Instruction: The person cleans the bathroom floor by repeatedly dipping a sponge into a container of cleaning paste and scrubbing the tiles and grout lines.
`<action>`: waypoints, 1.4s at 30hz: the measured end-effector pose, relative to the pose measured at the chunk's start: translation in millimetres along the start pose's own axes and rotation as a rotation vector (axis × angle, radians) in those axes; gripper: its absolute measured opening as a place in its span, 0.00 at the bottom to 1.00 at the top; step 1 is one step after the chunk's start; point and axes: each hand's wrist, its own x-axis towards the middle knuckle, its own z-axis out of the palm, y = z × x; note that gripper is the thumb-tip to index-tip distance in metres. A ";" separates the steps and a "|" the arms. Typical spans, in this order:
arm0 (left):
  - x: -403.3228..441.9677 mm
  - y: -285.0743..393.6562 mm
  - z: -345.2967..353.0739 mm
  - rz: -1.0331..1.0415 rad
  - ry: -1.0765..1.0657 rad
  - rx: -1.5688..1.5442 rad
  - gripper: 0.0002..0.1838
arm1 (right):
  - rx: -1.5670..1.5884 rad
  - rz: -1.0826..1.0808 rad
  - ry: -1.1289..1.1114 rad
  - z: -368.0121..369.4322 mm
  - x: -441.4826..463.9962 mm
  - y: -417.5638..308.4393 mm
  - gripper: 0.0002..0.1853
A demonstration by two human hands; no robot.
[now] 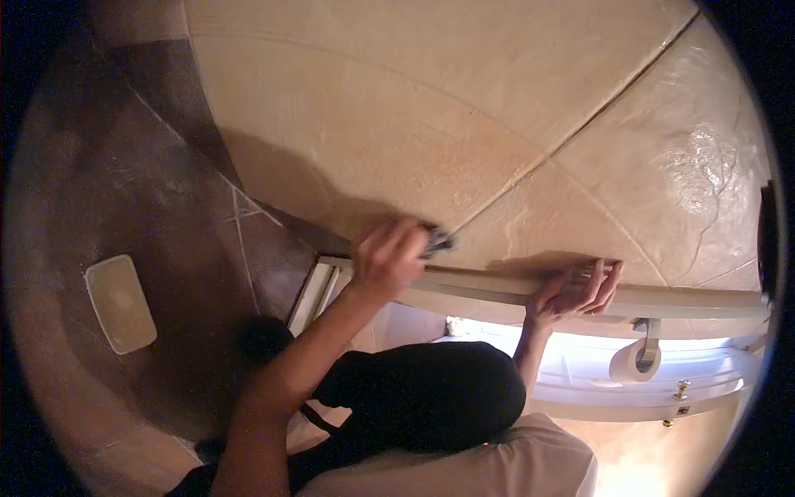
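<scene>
My left hand [389, 258] is closed around a small dark scrubber [437, 241], blurred by motion, against the beige tiled wall [397, 108]. It works close to the corner where the wall tiles, dark floor and pale door frame meet. Further along the frame [489, 295], my right hand [575, 294] rests on its edge with fingers apart and nothing in it. A dark grout line runs diagonally across the wall from near the scrubber. The tiles at the far right look wet and shiny.
A pale rectangular tub [122, 351] stands on the dark tiled floor [182, 273] at the left. My black-clad knee [439, 393] is below my hands. A white roll [636, 364] hangs on a metal holder beyond the frame, near a white door [638, 408] with brass fittings.
</scene>
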 end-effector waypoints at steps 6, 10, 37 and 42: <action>7.3 -12.3 -17.9 -0.164 -0.029 0.151 0.09 | 0.006 -0.008 -0.007 -0.1 -2.1 0.2 0.23; 14.4 20.8 -2.4 -0.146 0.030 0.105 0.11 | 0.008 -0.024 -0.009 -2.4 1.0 1.3 0.23; 78.3 -79.4 -59.5 -0.629 0.655 0.039 0.20 | 0.022 -0.002 0.003 -1.5 1.5 -6.9 0.23; 10.8 -20.0 0.1 -0.173 0.088 0.004 0.25 | -0.006 0.039 0.022 2.4 -3.6 -2.1 0.25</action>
